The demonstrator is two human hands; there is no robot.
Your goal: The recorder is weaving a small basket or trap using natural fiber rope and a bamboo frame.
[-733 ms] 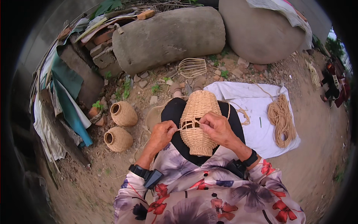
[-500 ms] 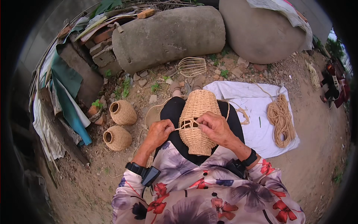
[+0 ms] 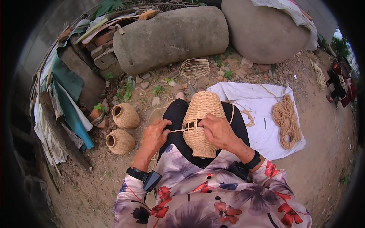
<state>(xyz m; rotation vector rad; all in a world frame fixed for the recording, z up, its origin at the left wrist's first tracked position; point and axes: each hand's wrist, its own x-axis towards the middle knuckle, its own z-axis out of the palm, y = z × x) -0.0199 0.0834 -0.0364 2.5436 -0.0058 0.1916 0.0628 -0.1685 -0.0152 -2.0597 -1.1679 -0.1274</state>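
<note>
Our left hand (image 3: pixel 155 133) has pulled the straw cord (image 3: pixel 178 130) taut leftward; our right hand (image 3: pixel 216 130) still grips the woven basket (image 3: pixel 202 122), tightening a stitch.

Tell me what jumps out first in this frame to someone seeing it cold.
The half-woven straw basket lying on the person's lap at centre, with the right hand on its side and the left hand pulling a straw cord taut from it. Next, two finished round baskets on the dirt to the left, and a coil of straw rope on a white cloth to the right.
</note>
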